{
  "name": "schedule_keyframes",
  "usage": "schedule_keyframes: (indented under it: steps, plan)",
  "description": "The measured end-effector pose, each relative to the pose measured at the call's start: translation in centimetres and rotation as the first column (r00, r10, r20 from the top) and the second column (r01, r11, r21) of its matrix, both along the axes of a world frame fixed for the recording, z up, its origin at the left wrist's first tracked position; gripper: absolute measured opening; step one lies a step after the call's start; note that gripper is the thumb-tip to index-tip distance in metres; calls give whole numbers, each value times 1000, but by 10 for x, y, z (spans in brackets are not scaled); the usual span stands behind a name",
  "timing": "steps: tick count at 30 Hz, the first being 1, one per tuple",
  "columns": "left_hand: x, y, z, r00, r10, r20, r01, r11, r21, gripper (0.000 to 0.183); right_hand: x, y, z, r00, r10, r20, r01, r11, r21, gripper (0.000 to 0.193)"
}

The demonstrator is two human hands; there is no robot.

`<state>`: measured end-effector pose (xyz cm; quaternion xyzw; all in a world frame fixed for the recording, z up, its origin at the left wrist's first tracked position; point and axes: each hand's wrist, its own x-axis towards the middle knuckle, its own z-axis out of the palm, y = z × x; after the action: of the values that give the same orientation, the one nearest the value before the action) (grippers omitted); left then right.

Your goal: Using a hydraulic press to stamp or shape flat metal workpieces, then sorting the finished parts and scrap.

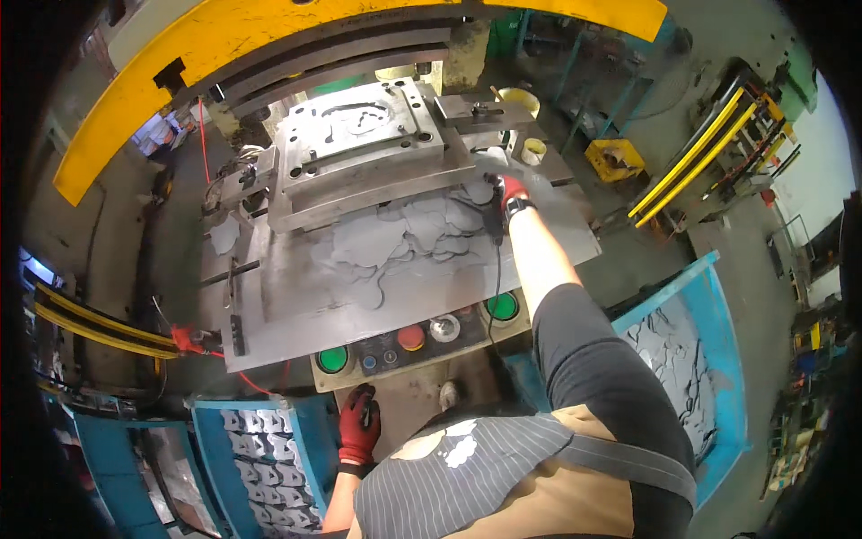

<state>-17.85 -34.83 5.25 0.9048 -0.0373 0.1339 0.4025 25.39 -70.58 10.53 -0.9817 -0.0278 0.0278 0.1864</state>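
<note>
Thin, irregular flat grey pieces [373,241] lie overlapping on the wide grey metal table [296,328], just in front of the rectangular, silvery steel die block [359,126]. Near the die block's front right corner, the right hand [510,190], in a red-and-black glove, is at the right end of these pieces, its fingers bent; whether it grasps one cannot be told. A dark object with a thin black cord [498,269] hangs just below that hand.

In front of the die block, beyond the table's near edge, is a control panel with two round green buttons [502,306] and a red one [411,338]. Farther toward the person, the left hand [361,424], in a red glove, hangs with loosely curled fingers; its grip cannot be made out.

Left of that hand, a blue bin [310,440] holds rows of grey shaped parts [269,472]. Well to the die block's front right, another blue bin [729,382] holds flat grey sheets [673,382]. Above the die block curves a thick yellow beam [135,99].
</note>
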Motion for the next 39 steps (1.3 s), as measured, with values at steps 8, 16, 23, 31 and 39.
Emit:
schedule_keyframes:
  steps: [8,16,23,31,39]
  plan:
    - [29,-23,22,999,-13,50,10,998,70,29,20,-43,-18,956,88,-279,64,869,491,47]
    - [105,-111,26,878,-467,110,452,882,135,42,-180,-179,88,994,5,-111,100,384,918,27]
    - [139,-303,52,446,-885,130,889,455,51,44,-432,-356,-26,930,-347,124,266,865,427,27]
    - [56,-532,5,91,-993,-75,985,79,151,40,-692,-454,-43,343,-847,-406,938,329,107,57]
    - [37,-572,-48,193,-895,-401,958,82,276,40,-746,-507,-125,299,-782,-547,932,362,-8,73]
